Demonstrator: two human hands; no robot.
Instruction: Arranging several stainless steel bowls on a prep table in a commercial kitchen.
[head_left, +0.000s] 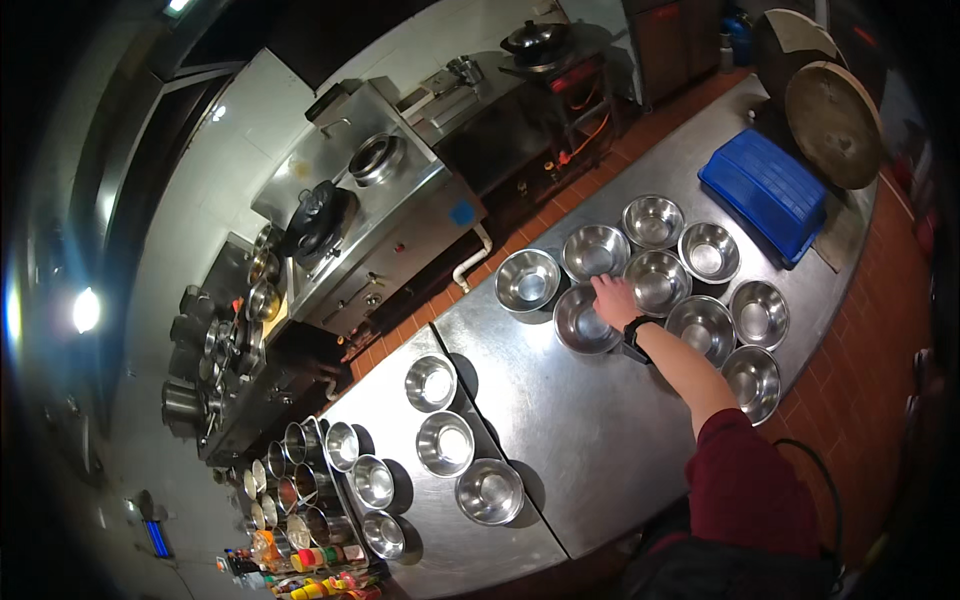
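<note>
My right hand (615, 301) reaches across a steel table and grips the far rim of a stainless steel bowl (581, 324), fingers curled over its edge. A dark watch (637, 335) circles that wrist, below a maroon sleeve. Close around the hand stand more steel bowls: one behind (596, 253), one to the right (657, 282) and one to the left (527, 280). The insides that I can see hold nothing. Further right, several similar bowls are grouped, including a nearer bowl (751, 384) by the table edge. My left hand is out of view.
Smaller steel bowls (445, 443) stand on the left table section beside a tray of containers and bottles (319, 556). A blue plastic basket (765, 191) lies upside down at the right, near a round wooden board (832, 124). A stove counter (390, 247) runs behind.
</note>
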